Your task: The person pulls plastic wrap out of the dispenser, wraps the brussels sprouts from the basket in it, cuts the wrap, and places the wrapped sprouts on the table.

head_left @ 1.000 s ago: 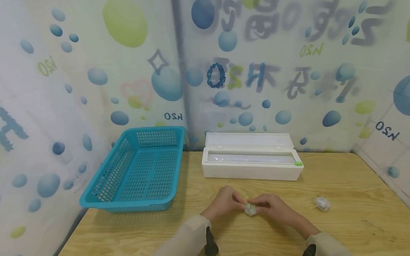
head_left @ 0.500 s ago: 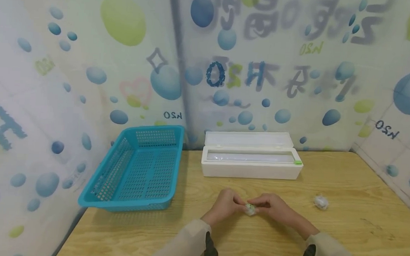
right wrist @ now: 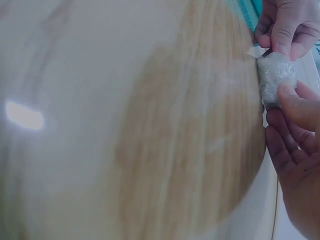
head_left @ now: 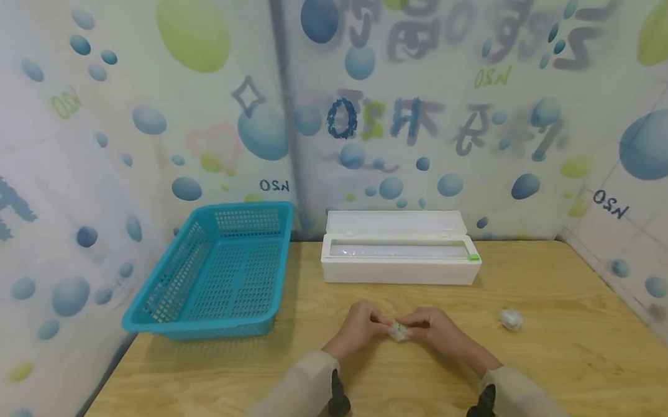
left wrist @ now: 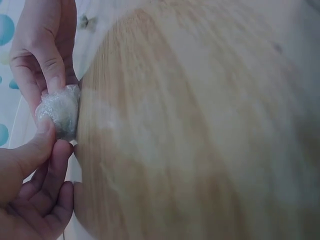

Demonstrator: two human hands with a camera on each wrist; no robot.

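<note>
A small lump wrapped in clear plastic film (head_left: 399,331) is between my two hands, just above the table or touching it. My left hand (head_left: 358,329) pinches one side of it between thumb and fingers. From the other side, my right hand (head_left: 437,333) pinches it too. In the left wrist view the crinkled film (left wrist: 60,110) looks shiny, with something pale green or grey inside. The right wrist view shows the same wrapped lump (right wrist: 276,77) with a thumb pressed on its film. What is inside cannot be made out.
A white cling film dispenser (head_left: 401,272) stands behind my hands, lid raised, with a green slider (head_left: 473,257) at its right end. A blue plastic basket (head_left: 277,280) sits at the left. Another film-wrapped lump (head_left: 511,319) lies to the right on the wooden table (head_left: 561,380).
The head view has turned slightly right, so everything shifts left in it. Both hands keep hold of the wrapped lump, and it looks a little turned between the fingers.
</note>
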